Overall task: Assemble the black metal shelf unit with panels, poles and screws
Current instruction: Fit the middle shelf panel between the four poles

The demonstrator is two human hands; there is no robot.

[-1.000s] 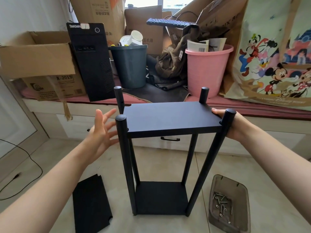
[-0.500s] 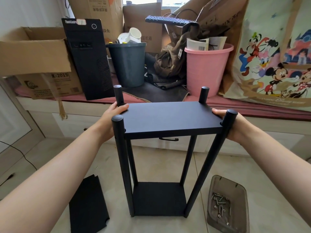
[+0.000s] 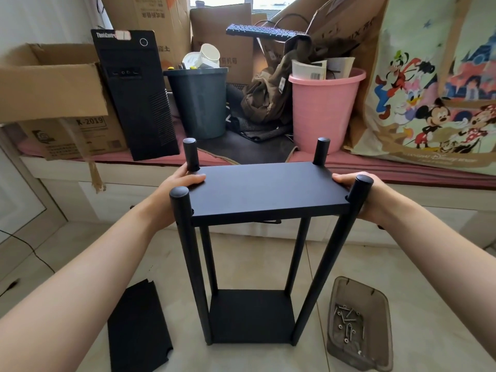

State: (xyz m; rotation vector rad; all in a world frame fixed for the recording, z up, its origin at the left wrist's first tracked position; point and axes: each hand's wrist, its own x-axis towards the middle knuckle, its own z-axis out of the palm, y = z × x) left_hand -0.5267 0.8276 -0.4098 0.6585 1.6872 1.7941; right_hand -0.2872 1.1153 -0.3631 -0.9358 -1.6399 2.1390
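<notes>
- The shelf unit (image 3: 257, 237) is standing upright on the floor (image 3: 268, 253), in front of a cluttered ledge (image 3: 402, 173).
- Its upper panel (image 3: 265, 191) is sitting level between four poles, whose capped tops are sticking up above it at the corners.
- The near-left pole (image 3: 193, 264) and near-right pole (image 3: 327, 259) are running down to the lower panel (image 3: 251, 312) at the foot of the shelf unit.
- The left hand (image 3: 174, 191) is gripping the upper panel's left edge, thumb lying on top and fingers going underneath, just beside the far-left pole (image 3: 191, 154).
- The right hand (image 3: 373, 200) is gripping the panel's right edge behind the near-right pole, thumb resting on the top face; its fingers are mostly hidden by that pole.
- A spare panel (image 3: 137, 328) is lying flat on the floor left of the shelf unit's foot.
- A clear tray (image 3: 373, 299) is lying on the floor right of the shelf unit, holding loose screws (image 3: 347, 322).
- On the ledge behind the shelf unit, a black computer tower (image 3: 137, 92) is standing to the left, a grey bin (image 3: 198, 100) is sitting just behind the far-left pole, and a pink bucket (image 3: 324, 108) is sitting behind the far-right pole (image 3: 321, 151).
- A cartoon-print bag (image 3: 434, 84) is leaning at the ledge's right end, and a cardboard box (image 3: 51, 84) is sitting at its left end.
</notes>
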